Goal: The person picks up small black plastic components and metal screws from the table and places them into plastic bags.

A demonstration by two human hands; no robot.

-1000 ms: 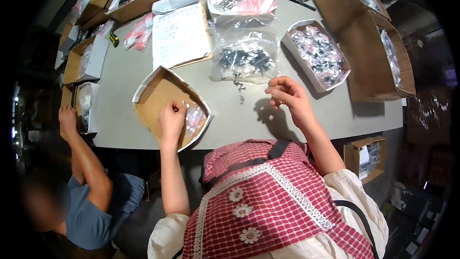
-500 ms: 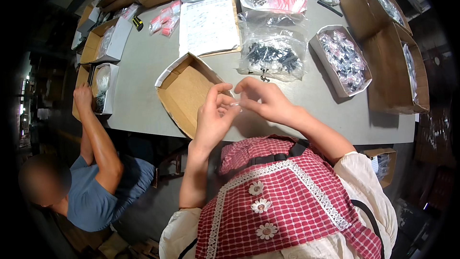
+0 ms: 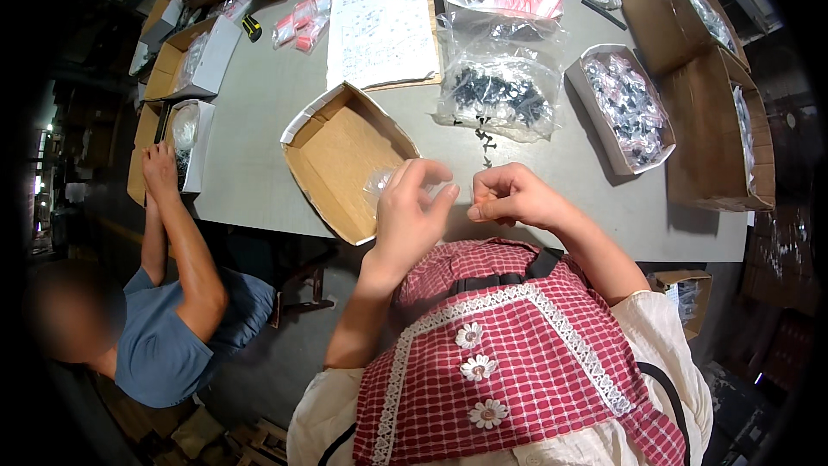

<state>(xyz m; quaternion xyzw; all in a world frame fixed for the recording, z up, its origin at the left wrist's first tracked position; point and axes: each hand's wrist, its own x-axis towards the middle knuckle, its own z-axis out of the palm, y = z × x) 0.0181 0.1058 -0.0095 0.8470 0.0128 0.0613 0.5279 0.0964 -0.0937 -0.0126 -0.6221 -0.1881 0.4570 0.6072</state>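
Left hand [image 3: 414,207] and right hand [image 3: 515,197] both curled, can't tell if they're gripping anything. Box [image 3: 332,147] sits right at the surface's [image 3: 246,168] front edge, so a wrist bump could tip it tbh.

A grey desk [image 3: 259,134] spans the middle, its surface brightly lit, with a pale sheen toward the far side. Beneath its near edge the floor [image 3: 259,371] is dark grey, and a brown stool [image 3: 316,295] stands near left. Small bright lights [image 3: 43,154] dot the dim far-left background.
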